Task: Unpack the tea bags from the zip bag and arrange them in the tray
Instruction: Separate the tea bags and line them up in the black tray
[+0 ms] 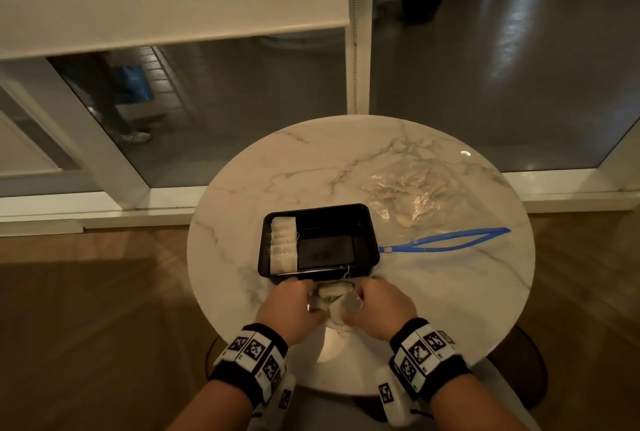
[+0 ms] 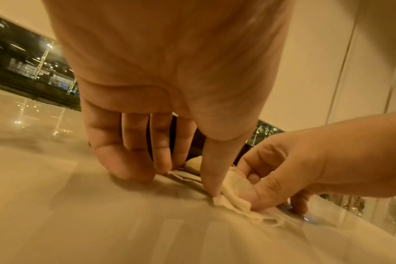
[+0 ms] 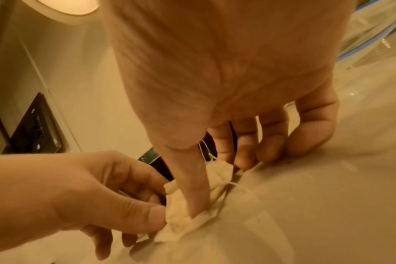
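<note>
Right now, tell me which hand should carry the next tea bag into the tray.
Probably left. The tea bags lie between both hands, but the filled row runs along the tray's left side, nearer the left hand than the right hand.

Dim warm light, blurred wrist views

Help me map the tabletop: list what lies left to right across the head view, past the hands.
Tea bags in the tray's left end → black tray → zip bag.
</note>
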